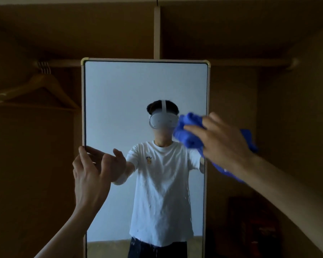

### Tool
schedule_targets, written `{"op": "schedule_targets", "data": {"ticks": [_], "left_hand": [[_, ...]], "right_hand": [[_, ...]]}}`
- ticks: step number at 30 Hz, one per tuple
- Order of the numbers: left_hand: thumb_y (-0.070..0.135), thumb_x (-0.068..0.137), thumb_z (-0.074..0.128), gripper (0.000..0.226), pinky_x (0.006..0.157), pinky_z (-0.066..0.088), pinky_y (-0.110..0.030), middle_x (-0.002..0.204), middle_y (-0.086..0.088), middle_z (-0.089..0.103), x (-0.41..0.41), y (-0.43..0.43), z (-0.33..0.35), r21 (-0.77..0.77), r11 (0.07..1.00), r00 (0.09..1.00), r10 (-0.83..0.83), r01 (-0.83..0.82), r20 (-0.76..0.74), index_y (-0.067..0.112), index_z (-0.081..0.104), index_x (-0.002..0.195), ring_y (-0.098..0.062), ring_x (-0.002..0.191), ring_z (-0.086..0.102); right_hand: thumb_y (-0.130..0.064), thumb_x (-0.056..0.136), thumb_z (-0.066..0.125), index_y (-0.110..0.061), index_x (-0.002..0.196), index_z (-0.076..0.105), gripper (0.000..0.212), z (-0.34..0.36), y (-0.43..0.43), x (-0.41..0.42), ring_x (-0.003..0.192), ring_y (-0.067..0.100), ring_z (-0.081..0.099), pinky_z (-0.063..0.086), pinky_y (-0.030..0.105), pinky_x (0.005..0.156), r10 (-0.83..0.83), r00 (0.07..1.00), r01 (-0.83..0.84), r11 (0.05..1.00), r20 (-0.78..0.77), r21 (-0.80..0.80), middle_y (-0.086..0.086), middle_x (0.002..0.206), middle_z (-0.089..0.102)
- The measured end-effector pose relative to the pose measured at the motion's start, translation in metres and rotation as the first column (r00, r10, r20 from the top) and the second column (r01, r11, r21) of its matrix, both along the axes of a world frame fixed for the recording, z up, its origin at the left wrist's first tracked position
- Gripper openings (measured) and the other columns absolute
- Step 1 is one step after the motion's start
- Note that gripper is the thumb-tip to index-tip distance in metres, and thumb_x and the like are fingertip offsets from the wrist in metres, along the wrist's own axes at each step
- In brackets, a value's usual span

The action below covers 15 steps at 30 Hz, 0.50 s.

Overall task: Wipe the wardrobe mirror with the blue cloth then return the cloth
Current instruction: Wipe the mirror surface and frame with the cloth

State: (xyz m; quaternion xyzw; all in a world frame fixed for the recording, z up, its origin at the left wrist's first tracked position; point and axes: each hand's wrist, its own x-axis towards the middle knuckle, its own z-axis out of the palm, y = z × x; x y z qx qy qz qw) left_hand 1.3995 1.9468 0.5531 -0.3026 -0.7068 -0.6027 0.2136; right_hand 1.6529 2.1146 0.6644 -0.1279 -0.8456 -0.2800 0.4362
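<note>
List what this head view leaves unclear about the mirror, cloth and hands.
Head view:
mirror: bottom edge cut off by the picture's lower border.
blue cloth: motion-blurred, partly hidden behind the right hand.
left hand: seen from behind, grip or touch on mirror's edge unclear.
dark object, lower right: too dim to identify.
</note>
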Motion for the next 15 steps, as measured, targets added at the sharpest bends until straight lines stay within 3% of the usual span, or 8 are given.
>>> {"op": "schedule_targets", "data": {"ticks": [3,4,7,10,12,15], "left_hand": [[0.073,0.087,0.034,0.097,0.108,0.046,-0.061,0.162,-0.009,0.023,-0.002,0.0,-0.002,0.003,1.0,1.0,0.001,-0.001,-0.003,0.022,0.005,0.164,-0.036,0.144,0.036],[0.074,0.087,0.033,0.097,0.108,0.045,-0.061,0.163,-0.009,0.022,-0.003,0.0,-0.004,0.005,1.0,1.0,-0.001,0.001,-0.003,0.023,0.005,0.164,-0.036,0.144,0.036],[0.076,0.086,0.03,0.097,0.109,0.045,-0.059,0.164,-0.008,0.02,-0.007,0.0,-0.006,0.007,1.0,1.0,-0.005,0.005,-0.007,0.025,0.005,0.164,-0.036,0.146,0.036],[0.079,0.082,0.03,0.101,0.109,0.045,-0.058,0.164,-0.007,0.021,-0.006,-0.001,-0.006,0.014,1.0,1.0,-0.019,0.019,0.0,0.025,0.006,0.164,-0.035,0.146,0.036],[0.078,0.082,0.03,0.1,0.109,0.044,-0.059,0.165,-0.007,0.02,-0.004,-0.003,-0.006,0.015,0.999,0.999,-0.033,0.033,0.004,0.025,0.006,0.164,-0.036,0.145,0.036],[0.071,0.088,0.033,0.093,0.109,0.044,-0.061,0.166,-0.008,0.019,-0.003,-0.005,-0.006,0.011,0.999,0.999,-0.034,0.034,-0.004,0.025,0.006,0.164,-0.037,0.146,0.036]], "right_hand": [[0.007,0.064,0.067,-0.009,0.091,0.069,0.031,0.031,0.001,-0.001,0.081,0.011,0.035,0.028,0.02,0.065,0.083,0.99,-0.076,0.995,-0.114,0.067,0.003,0.082,0.048],[0.005,0.065,0.068,-0.011,0.091,0.069,0.03,0.03,0.002,-0.002,0.081,0.01,0.033,0.024,0.02,0.064,0.05,0.987,-0.04,0.997,-0.149,0.073,-0.001,0.082,0.041],[-0.002,0.077,0.066,-0.018,0.118,0.064,0.044,-0.006,0.005,-0.01,0.093,0.017,0.041,0.035,0.03,0.066,-0.022,0.981,0.003,0.995,-0.195,-0.097,0.002,0.097,0.048],[0.004,0.064,0.062,-0.01,0.11,0.067,0.048,-0.048,0.0,-0.008,0.091,0.016,0.041,0.03,0.024,0.069,0.072,0.997,-0.073,0.995,-0.018,-0.07,0.007,0.095,0.057],[0.004,0.06,0.065,-0.009,0.107,0.071,0.049,-0.061,0.005,-0.003,0.088,0.014,0.039,0.033,0.024,0.067,0.101,0.995,-0.101,0.994,0.004,-0.038,0.005,0.091,0.058],[-0.007,0.077,0.065,-0.024,0.133,0.061,0.059,-0.042,0.014,0.001,0.099,0.021,0.05,0.048,0.036,0.075,-0.031,0.996,0.016,0.983,-0.078,-0.181,0.002,0.112,0.055]]}}
